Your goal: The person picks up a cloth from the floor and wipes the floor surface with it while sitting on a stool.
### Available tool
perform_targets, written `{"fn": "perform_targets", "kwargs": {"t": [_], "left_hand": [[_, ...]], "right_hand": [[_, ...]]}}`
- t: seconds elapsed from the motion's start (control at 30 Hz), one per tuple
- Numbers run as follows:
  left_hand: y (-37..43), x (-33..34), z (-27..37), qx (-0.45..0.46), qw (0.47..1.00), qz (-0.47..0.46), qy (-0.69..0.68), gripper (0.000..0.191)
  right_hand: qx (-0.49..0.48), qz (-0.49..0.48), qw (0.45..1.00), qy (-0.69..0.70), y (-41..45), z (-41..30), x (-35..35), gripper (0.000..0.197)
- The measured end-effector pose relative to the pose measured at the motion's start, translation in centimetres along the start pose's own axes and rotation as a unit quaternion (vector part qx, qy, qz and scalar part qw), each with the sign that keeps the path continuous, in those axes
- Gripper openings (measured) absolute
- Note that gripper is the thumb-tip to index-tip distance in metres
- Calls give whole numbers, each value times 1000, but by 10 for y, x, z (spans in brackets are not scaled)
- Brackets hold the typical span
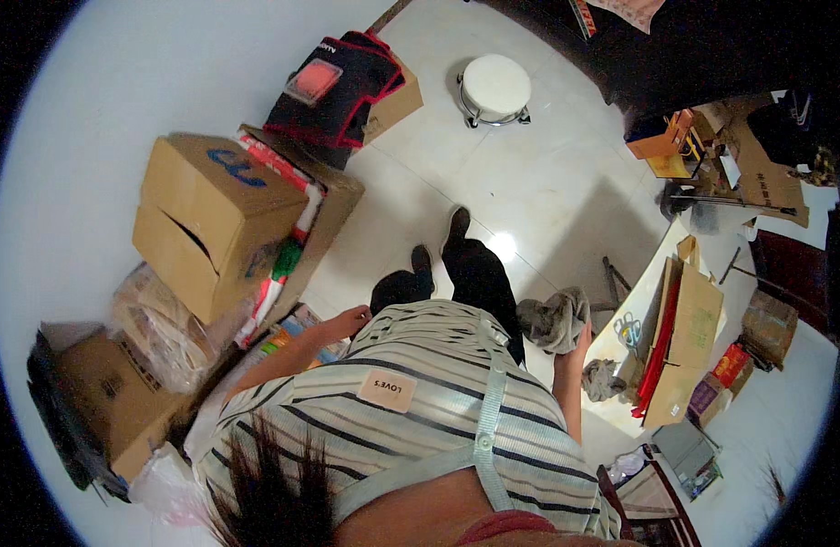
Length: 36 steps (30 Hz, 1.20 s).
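Observation:
At my right side, my right hand [582, 340] grips a bunched grey cloth [555, 319] that hangs beside my leg. My left hand [353, 323] is low by my left thigh with its fingers curled; whether anything small is inside them is unclear. To the right stands a white tabletop [597, 349]. On it lie a second crumpled grey cloth [602, 380], scissors with pale blue handles [627, 329], and a flattened cardboard box [690, 342] with a red strip [659, 342] along its side.
Cardboard boxes [218, 219] are stacked on my left, with clear plastic wrap [163, 328] and a black red-edged fabric item [334, 89]. Ahead, a white round stool [496, 83] on casters stands on the tiled floor [420, 164]. A cluttered pile with an orange box [659, 140] sits ahead right.

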State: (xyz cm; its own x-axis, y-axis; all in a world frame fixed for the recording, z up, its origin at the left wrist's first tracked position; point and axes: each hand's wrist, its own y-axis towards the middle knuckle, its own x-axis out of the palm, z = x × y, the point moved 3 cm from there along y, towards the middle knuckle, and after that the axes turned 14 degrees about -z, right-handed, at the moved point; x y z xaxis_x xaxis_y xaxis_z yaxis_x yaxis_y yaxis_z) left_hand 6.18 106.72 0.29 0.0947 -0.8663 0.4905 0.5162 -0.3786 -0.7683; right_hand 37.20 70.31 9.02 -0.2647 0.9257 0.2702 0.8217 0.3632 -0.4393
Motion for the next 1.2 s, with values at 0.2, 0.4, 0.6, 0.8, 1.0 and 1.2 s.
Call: {"fn": "perform_targets", "kwargs": {"t": [0.2, 0.4, 0.6, 0.8, 1.0, 1.2], "left_hand": [[53, -85, 27, 2, 971, 65, 230, 12], [66, -130, 182, 31, 913, 81, 398, 16], [114, -97, 357, 9, 941, -14, 337, 11], [217, -111, 464, -38, 861, -133, 490, 13], [276, -24, 596, -187, 651, -262, 687, 17], [349, -23, 653, -158, 513, -478, 695, 20]], "right_hand": [[4, 61, 988, 141, 79, 24, 6, 40], [-9, 106, 979, 171, 152, -18, 39, 35], [-62, 155, 969, 181, 162, -50, 28, 34], [-59, 361, 906, 212, 145, -54, 29, 39], [-34, 505, 824, 255, 130, -36, 58, 38], [-139, 511, 742, 411, 151, -42, 126, 47]]}}
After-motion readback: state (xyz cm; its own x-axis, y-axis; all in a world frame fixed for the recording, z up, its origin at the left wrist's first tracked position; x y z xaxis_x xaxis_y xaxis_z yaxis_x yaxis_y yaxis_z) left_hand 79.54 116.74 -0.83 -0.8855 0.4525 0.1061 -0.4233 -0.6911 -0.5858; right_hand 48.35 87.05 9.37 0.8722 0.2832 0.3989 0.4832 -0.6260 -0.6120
